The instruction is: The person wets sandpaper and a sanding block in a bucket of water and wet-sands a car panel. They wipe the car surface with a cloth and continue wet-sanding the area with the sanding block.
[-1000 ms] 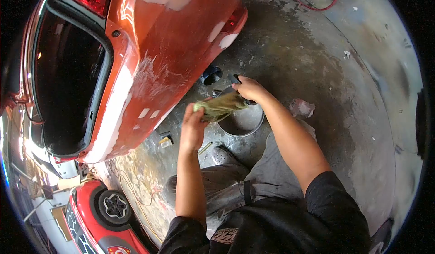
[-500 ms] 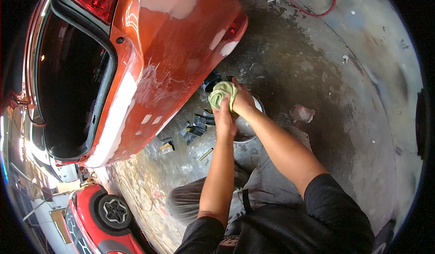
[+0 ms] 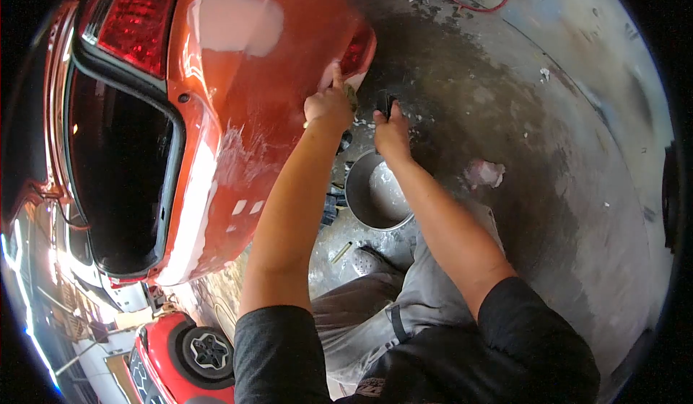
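Observation:
My left hand point(image 3: 330, 107) is at the lower edge of the orange car's bumper point(image 3: 278, 108). Its index finger reaches onto a pale patch beside the red reflector point(image 3: 355, 52). A bit of the green cloth point(image 3: 351, 96) shows at the far side of this hand, mostly hidden behind the curled fingers. To the right, my right hand point(image 3: 392, 135) is closed around a small dark flat piece point(image 3: 385, 104), whose exact kind I cannot make out. Below that hand stands a round metal bucket point(image 3: 359, 195) with cloudy, whitish liquid inside.
Dark sheet-like pieces point(image 3: 330, 209) lie on the floor left of the bucket, with a thin stick point(image 3: 341, 252) nearer me. A pale crumpled scrap point(image 3: 485, 174) is to the right. A red hose point(image 3: 473, 7) curves at the top, and a red car point(image 3: 167, 353) stands lower left.
My hands have parted. The left has moved up and left to the bumper with the cloth; the right now holds the dark piece. The bucket is more fully in view.

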Motion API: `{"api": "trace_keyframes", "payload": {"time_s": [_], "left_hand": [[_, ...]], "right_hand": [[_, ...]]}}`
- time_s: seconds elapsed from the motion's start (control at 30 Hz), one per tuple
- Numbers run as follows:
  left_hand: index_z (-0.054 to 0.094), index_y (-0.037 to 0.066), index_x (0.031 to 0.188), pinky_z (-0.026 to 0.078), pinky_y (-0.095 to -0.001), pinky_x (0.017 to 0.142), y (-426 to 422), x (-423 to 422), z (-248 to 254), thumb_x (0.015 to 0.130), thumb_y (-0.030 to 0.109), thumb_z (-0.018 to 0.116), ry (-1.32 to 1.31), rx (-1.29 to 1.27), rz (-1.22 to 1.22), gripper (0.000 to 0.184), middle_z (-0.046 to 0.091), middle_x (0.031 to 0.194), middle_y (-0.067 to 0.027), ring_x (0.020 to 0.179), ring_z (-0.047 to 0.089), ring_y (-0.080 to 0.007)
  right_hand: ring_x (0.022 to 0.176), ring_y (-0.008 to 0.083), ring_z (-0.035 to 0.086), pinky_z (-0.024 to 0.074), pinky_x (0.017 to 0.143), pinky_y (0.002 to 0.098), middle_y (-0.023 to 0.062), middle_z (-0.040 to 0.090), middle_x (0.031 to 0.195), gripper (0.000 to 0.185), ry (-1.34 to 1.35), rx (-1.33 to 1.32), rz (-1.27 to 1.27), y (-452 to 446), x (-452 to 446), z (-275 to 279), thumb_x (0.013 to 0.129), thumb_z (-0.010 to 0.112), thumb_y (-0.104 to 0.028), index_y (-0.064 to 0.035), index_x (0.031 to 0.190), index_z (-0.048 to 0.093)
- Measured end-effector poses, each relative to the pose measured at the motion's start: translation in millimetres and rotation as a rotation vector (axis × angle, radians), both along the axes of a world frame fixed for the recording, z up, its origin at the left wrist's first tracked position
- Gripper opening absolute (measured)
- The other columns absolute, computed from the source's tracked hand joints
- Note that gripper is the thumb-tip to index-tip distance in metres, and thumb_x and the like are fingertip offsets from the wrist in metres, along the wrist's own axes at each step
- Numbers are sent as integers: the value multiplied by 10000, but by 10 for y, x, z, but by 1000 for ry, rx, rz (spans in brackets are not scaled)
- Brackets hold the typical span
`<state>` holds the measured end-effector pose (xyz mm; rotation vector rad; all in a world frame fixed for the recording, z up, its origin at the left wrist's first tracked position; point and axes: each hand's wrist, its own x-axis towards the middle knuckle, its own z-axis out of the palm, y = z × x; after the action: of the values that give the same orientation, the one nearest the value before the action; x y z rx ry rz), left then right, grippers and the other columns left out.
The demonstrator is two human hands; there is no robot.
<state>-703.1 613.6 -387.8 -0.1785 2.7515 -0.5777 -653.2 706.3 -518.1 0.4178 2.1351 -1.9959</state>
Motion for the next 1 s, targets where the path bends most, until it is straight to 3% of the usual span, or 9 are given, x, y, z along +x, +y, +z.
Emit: {"api": "trace_keyframes", "payload": {"time_s": [0.1,0.33,0.43,0.5,0.6,0.7,0.8,0.93,1.0], "left_hand": [[-49,94,1668,583,-413,902,35,137,40,921,261,645,-78,-107,42,1034,721,1267,-179,1076,748,-294],[-30,153,1678,604,-477,835,-177,433,229,941,269,604,-172,-196,-4,979,762,1133,-185,968,768,-331],[200,190,1665,590,-469,879,-201,498,405,921,261,608,-170,-226,7,851,715,1247,-173,1061,741,-323],[329,206,1604,588,-516,877,-238,540,642,906,244,646,-26,-163,-71,768,713,1236,-181,1070,729,-352],[456,204,1516,584,-533,884,-87,635,1256,874,186,643,172,-107,-211,669,671,1267,-163,1130,676,-374],[513,223,1468,581,-525,886,62,542,1924,821,94,665,414,-37,-452,678,635,1275,-124,1145,632,-373],[573,299,1427,592,-478,819,-83,236,2427,836,77,673,668,-212,-725,640,636,1260,-61,1084,637,-339],[572,314,1433,484,-496,1045,-458,-136,2695,889,86,618,848,-679,-850,592,599,1381,-33,1305,540,-325],[558,280,1447,435,-515,1111,-686,-227,2600,886,129,638,731,-465,-803,586,576,1419,-45,1360,505,-347]], "right_hand": [[1331,529,486,430,1099,532,353,408,1490,686,-68,27,-24,84,60,253,1058,555,-371,-14,1591,312],[1205,390,598,440,1041,446,250,617,1301,531,-64,-121,-188,-125,47,300,1047,607,-251,-21,1507,470],[1219,386,589,436,1051,441,245,614,1314,515,-29,-296,-222,-272,30,107,1045,599,-228,-8,1493,473],[1294,470,547,429,1089,477,318,572,1371,581,11,-388,-256,-343,22,46,1034,600,-248,22,1519,431],[1284,444,564,432,1081,458,293,606,1349,548,-21,-613,-337,-348,97,232,1013,618,-202,39,1481,466],[1214,274,596,427,1057,363,162,625,1357,455,-80,-474,-167,-379,99,190,1061,570,-164,-18,1482,476],[1330,298,552,395,1118,361,193,564,1472,520,-90,-501,-226,-519,167,249,1077,548,-181,-42,1558,405],[1443,317,465,354,1169,365,208,449,1594,565,160,-385,-252,-585,255,373,1104,501,-219,-75,1619,321],[1473,322,433,339,1184,369,205,402,1630,572,176,-390,-120,-349,283,585,1112,482,-234,-79,1631,297]]}}
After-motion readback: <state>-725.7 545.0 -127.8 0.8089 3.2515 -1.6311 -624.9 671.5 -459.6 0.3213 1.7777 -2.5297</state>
